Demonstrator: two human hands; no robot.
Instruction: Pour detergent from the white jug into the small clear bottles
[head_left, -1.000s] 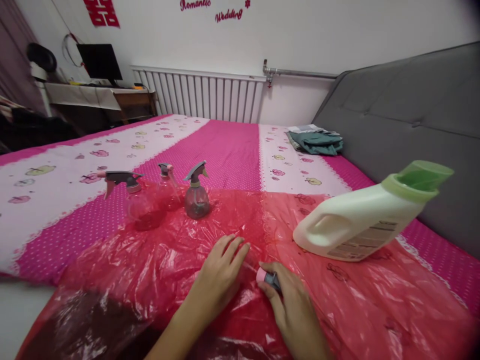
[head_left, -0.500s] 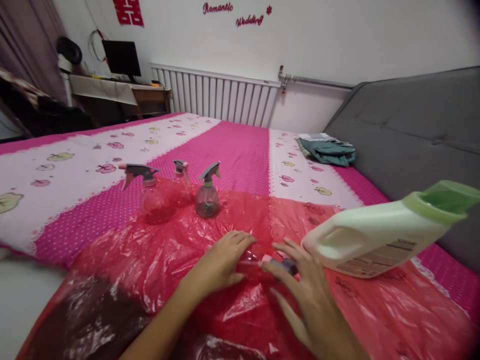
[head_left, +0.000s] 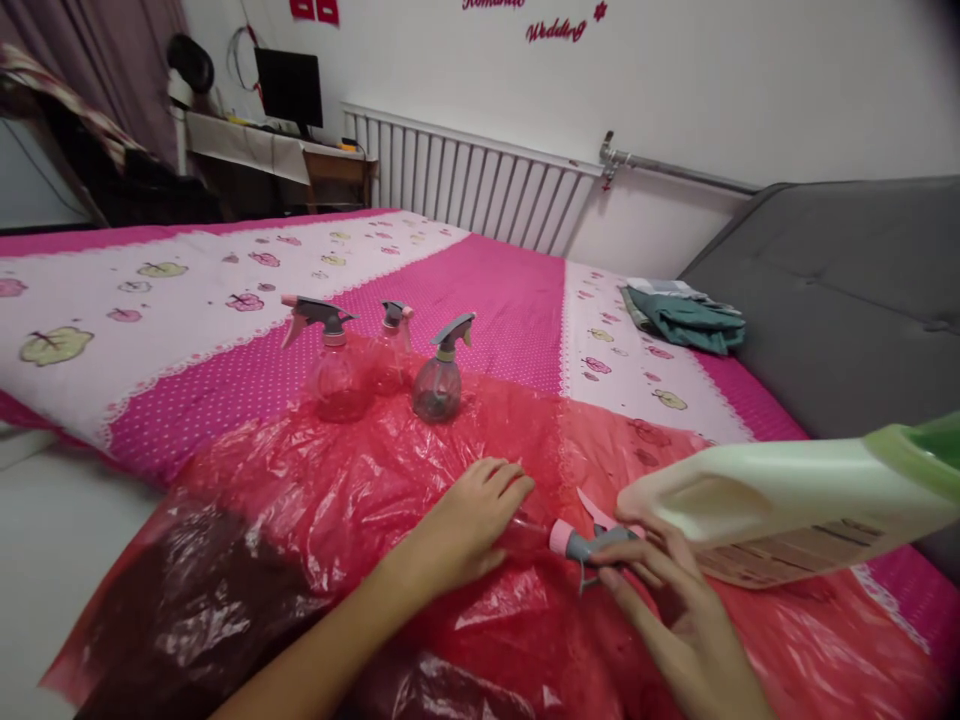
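From my remote view, the left hand curls at the spray bottle; I cannot tell whether it grips. My right hand pinches the bottle's grey spray head between its fingers. The bottle is sideways over red plastic sheeting, near a pale jug. Three more spray bottles stand beyond.

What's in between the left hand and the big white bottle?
In the head view, a spray bottle with a pink-and-grey top lies there, the right hand touching that top, with the red plastic underneath.
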